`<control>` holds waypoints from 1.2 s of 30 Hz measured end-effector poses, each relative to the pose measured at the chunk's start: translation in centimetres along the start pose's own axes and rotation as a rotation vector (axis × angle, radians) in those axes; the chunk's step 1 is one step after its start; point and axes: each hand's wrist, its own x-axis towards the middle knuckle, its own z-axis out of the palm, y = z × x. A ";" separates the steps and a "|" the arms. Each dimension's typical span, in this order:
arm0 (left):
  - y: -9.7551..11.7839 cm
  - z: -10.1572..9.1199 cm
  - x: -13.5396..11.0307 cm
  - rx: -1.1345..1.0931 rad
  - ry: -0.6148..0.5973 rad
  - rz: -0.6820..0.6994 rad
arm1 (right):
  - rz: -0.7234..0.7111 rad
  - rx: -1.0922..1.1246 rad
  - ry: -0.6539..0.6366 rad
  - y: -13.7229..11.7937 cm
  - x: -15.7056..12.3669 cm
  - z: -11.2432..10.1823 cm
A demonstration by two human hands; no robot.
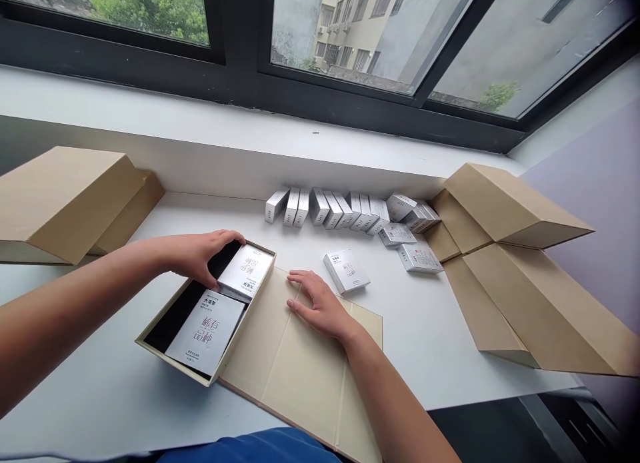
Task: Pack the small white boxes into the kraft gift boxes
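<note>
An open gift box [141, 342] with a black lining lies on the left of the table, its cream lid [280, 363] folded out to the right. Inside are two white tea boxes lying flat, a near one [205, 333] and a far one [246, 271]. My left hand [197, 256] reaches into the gift box and grips the far tea box by its ends, thumb at the near end and fingers at the far end. My right hand [320, 306] hovers or rests over the lid, fingers apart and holding nothing. Just beyond it lies a single tea box [347, 271].
Several small tea boxes [345, 211] stand in a row along the back wall, with a few lying at its right end. Closed tan gift boxes stand at the left [75, 196] and right [530, 203]. Behind the white table [425, 336] is a windowsill [240, 126].
</note>
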 end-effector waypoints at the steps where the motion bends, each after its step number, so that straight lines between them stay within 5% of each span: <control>1: 0.0 0.2 0.0 0.005 0.018 0.002 | 0.002 0.001 -0.001 0.0 0.0 0.0; 18: 0.1 1.5 -0.8 0.187 0.176 0.077 | 0.036 0.029 -0.017 0.0 -0.1 -0.1; 25: 0.1 1.4 -1.0 0.141 0.139 0.045 | 0.194 -0.089 -0.004 -2.5 -4.1 -4.7; 27: -0.3 1.1 -1.3 0.075 0.127 0.013 | 0.341 -0.141 0.004 -3.1 -7.0 -6.5; 32: -1.3 0.6 -1.8 -0.158 0.101 -0.030 | 0.981 -0.238 0.038 -1.5 -13.5 -8.7; 36: -1.4 1.4 -1.1 -0.118 0.137 0.058 | 1.017 -0.105 0.097 0.6 -14.5 -7.1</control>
